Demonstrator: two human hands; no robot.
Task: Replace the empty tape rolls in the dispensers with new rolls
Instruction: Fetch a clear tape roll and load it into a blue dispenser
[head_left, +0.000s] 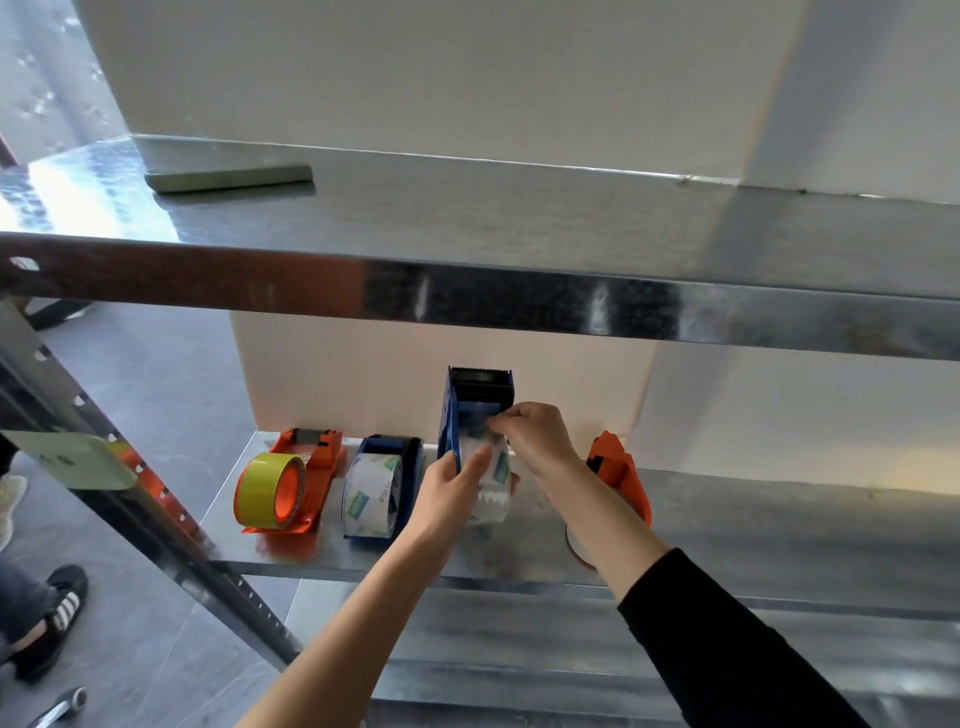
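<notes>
Your left hand (449, 480) clamps the blue dispenser (460, 410) with its clear tape roll (493, 486) seated; just above, your right hand (535, 434) pinches the tape end. Slack could let it stick back.

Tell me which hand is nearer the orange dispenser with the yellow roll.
Left. The left hand grips the blue dispenser two places right of the orange dispenser with the yellow roll; the right hand is farther right.
</notes>
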